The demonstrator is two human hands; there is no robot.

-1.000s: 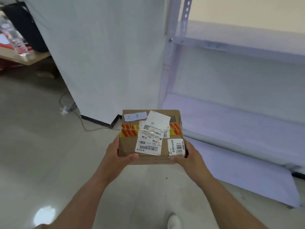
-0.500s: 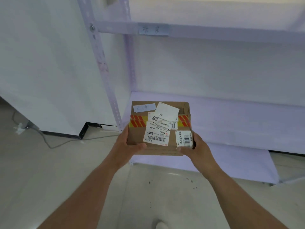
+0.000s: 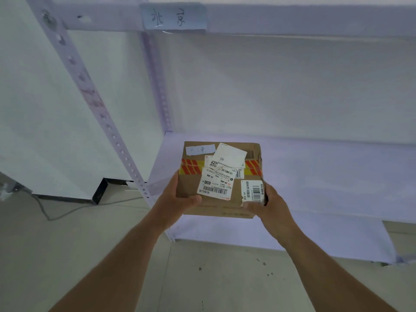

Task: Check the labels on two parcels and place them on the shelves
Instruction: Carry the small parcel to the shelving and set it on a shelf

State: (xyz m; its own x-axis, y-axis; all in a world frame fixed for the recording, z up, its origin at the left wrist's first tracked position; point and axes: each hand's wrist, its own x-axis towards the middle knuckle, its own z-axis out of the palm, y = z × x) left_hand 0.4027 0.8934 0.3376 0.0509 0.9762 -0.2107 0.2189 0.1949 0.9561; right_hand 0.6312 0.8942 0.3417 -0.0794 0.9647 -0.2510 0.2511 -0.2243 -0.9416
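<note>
- Gripping the cardboard parcel (image 3: pixel 219 179) from both sides, the left hand (image 3: pixel 175 200) and right hand (image 3: pixel 269 207) clasp its near corners, thumbs on top.
- The parcel hangs in the air between the hands, labels up, above the front-left corner of the lower shelf (image 3: pixel 326 172).
- A handwritten paper tag (image 3: pixel 173 16) sticks on the upper shelf's front edge.

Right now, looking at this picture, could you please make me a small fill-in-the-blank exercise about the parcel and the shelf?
1. The cardboard parcel is held by ____ hands, the left hand and the right hand.
2. The striped tape across the parcel is red and ____.
3. The handwritten paper sign is stuck on the shelf beam ____ the parcel.
4. The large number printed on the white shipping label is ____.

Missing words: two; yellow; above; 030
</note>
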